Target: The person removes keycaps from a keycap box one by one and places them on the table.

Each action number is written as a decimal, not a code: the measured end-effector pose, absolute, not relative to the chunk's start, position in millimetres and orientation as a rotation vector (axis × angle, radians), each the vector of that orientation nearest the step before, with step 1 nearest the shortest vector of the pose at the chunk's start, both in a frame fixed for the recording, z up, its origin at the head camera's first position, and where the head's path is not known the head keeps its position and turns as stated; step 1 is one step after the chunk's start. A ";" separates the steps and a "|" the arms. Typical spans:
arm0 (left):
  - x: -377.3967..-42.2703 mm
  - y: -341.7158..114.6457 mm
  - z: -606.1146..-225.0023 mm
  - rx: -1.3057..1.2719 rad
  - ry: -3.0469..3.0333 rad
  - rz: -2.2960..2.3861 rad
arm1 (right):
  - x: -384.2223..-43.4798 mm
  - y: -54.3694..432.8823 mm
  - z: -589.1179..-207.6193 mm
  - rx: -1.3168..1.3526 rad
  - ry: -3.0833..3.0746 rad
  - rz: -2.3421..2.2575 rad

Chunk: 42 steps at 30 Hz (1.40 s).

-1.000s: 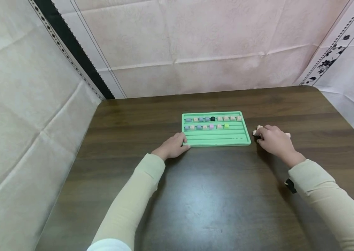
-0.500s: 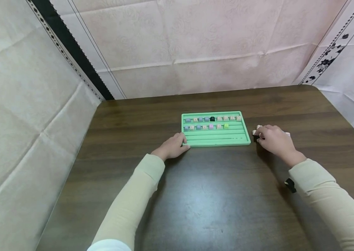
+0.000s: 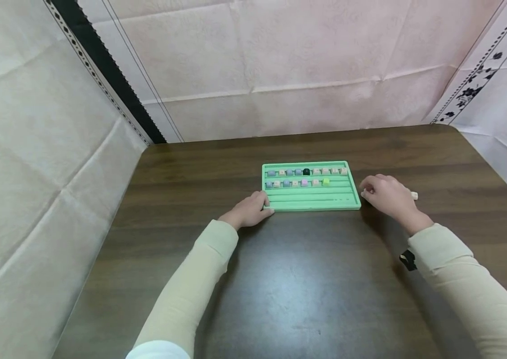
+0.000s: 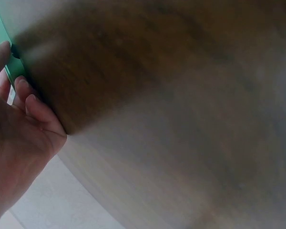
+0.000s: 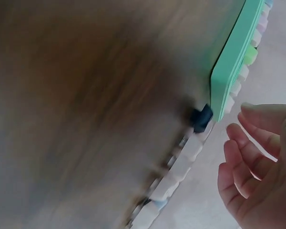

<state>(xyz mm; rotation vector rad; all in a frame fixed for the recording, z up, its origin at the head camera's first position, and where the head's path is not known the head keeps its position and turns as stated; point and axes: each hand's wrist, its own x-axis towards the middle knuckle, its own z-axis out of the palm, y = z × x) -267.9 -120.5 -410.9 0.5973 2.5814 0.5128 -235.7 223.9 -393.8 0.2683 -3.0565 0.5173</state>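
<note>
Corner pinch, left hand [image 3: 247,211]: I see thumb and fingers closed on the near left corner of one shallow mint-green tray [image 3: 316,204], apparently rigid plastic, ridged lengthwise, lying flat on the dark brown wood-grain table [image 3: 289,269]. Right hand [image 3: 388,196]: thumb and forefinger tips nearly meeting, remaining fingers loosely bent, just beside the tray's right end; whether anything small sits between the tips, I cannot tell. Tray contents: two rows of small keycap-like blocks, mostly white and grey-blue, including one black block [image 3: 306,171], one lilac block [image 3: 304,183] and one yellow-green block [image 3: 326,182]. Loose stock: a line of white blocks [image 5: 181,162] on the table, partly hidden from my head view by the right hand, with a dark block [image 5: 201,118] just beside the tray corner. Handling, my estimate: tray light, stiff, prone to skating on smooth wood, best steadied by its rim or corner; blocks hard, very light, slippery, unlikely to crush, best taken by opposite side faces between fingertip and thumb.
</note>
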 end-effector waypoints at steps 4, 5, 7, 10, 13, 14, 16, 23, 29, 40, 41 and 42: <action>-268.2 -120.4 -411.9 0.590 2.581 0.505 | -243.1 214.4 -392.8 0.269 -3.069 0.576; -268.3 -120.5 -412.1 0.590 2.580 0.503 | -245.1 211.6 -392.4 0.273 -3.075 0.591; -268.0 -120.7 -412.0 0.589 2.578 0.503 | -250.0 205.9 -392.6 0.293 -3.090 0.610; -267.6 -120.9 -410.6 0.581 2.577 0.508 | -257.3 196.4 -393.2 0.313 -3.110 0.620; -266.9 -120.8 -408.5 0.580 2.578 0.515 | -264.2 186.6 -395.2 0.329 -3.109 0.604; -266.7 -120.8 -408.0 0.578 2.577 0.517 | -266.2 183.4 -396.2 0.339 -3.110 0.596; -266.4 -120.6 -407.7 0.582 2.579 0.513 | -269.7 177.8 -398.7 0.355 -3.107 0.577; -266.4 -120.2 -409.0 0.584 2.584 0.519 | -275.2 164.1 -404.6 0.345 -3.120 0.518; -266.8 -120.7 -410.3 0.584 2.589 0.520 | -278.4 158.6 -408.0 0.302 -3.116 0.475; -266.8 -121.3 -411.8 0.605 2.594 0.513 | -279.7 153.6 -412.4 0.290 -3.031 0.367; -266.8 -121.4 -411.3 0.606 2.592 0.516 | -279.7 153.3 -412.4 0.286 -3.031 0.369; -266.7 -121.3 -410.9 0.608 2.591 0.518 | -279.7 152.9 -412.5 0.283 -3.031 0.371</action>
